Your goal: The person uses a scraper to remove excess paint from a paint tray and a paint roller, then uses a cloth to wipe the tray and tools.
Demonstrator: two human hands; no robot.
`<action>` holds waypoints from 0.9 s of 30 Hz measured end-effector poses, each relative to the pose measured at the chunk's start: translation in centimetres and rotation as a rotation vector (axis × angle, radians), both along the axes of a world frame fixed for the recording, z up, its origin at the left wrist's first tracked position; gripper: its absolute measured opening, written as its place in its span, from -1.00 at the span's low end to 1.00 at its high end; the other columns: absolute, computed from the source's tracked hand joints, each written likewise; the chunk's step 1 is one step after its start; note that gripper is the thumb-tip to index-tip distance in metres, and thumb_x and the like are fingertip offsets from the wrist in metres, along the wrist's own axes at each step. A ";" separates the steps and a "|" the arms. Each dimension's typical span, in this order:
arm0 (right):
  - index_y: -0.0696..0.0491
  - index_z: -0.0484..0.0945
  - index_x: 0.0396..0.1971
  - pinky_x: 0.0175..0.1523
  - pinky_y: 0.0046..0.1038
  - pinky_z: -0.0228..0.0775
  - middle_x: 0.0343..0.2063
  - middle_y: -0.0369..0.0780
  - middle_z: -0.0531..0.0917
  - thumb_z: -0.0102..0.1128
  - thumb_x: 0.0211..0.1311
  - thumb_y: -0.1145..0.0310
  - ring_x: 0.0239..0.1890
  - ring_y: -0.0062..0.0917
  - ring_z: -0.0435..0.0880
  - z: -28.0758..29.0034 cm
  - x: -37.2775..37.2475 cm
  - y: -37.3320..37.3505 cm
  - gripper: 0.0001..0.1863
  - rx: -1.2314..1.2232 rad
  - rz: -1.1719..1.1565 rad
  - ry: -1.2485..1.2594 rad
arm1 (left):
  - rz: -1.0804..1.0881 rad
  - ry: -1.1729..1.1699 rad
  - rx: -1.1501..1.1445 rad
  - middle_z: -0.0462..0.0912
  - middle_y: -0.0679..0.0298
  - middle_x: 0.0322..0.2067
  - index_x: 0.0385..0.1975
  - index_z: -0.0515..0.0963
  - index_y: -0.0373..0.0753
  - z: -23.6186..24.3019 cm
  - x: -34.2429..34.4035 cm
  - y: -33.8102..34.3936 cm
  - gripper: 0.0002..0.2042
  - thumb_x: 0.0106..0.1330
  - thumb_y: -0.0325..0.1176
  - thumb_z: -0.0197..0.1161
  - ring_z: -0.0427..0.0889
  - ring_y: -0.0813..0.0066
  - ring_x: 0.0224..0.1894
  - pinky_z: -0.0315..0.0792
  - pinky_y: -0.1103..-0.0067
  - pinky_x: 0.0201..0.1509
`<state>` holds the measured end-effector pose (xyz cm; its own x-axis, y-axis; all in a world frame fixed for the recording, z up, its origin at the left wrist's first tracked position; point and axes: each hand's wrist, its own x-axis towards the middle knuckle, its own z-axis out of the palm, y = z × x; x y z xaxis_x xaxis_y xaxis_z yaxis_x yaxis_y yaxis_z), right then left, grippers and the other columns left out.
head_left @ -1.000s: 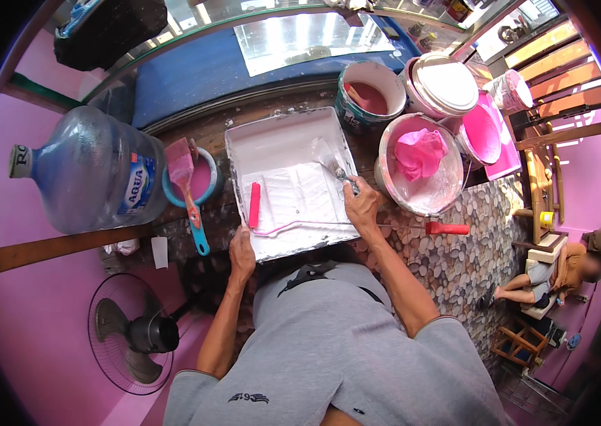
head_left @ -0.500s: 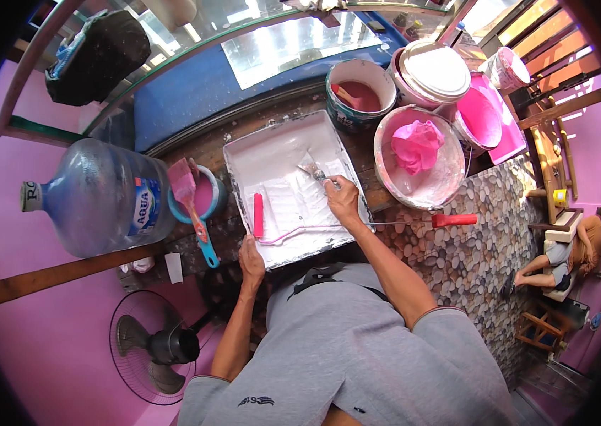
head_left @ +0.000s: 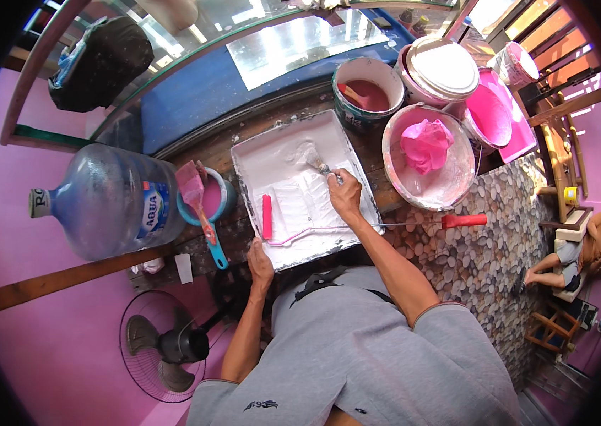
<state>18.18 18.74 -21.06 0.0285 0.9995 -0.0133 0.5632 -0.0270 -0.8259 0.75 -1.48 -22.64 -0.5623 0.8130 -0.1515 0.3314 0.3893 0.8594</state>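
A white paint tray [head_left: 265,145], its rim smeared with dark and white marks, lies on the wooden bench before me. My right hand [head_left: 345,193] is closed round the handle of a small paintbrush [head_left: 317,162], its whitened bristles touching the wet white paint in the tray. At the near left corner, my left hand [head_left: 260,261] grips the tray's rim. A paint roller lies across the tray. Its pink sleeve [head_left: 267,216] rests inside on the left, and its red handle [head_left: 464,221] sticks out past the right side, beyond my right forearm.
Left of the tray stand a blue pot [head_left: 228,201] with a pink-stained brush [head_left: 194,190] across it and a large water bottle [head_left: 112,202]. Right are a dark paint bucket [head_left: 357,117], a basin [head_left: 393,160] holding pink cloth [head_left: 426,145], and a lidded bucket [head_left: 444,69]. A person sits far right.
My right hand has pushed the brush slightly farther up the tray, and white paint is smeared around its bristles. My left hand stays at the corner. The whole view has shifted slightly.
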 end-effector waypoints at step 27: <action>0.17 0.63 -0.37 -0.18 -0.27 0.46 -0.48 0.04 0.64 0.11 0.10 0.28 -0.35 -0.11 0.66 0.6 -5.2 -2.6 -0.74 -0.050 -0.076 0.049 | -0.093 -0.018 -0.002 0.51 -0.24 -0.32 -0.29 0.44 -0.49 0.3 -0.5 -0.3 -0.54 0.48 -0.20 -0.34 0.45 -0.27 -0.22 0.30 0.21 -0.12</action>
<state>12.95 16.19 -20.48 0.1019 0.9926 -0.0667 0.5166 -0.1101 -0.8491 0.26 -1.80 -22.30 -0.4817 0.8612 -0.1623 0.3508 0.3592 0.8648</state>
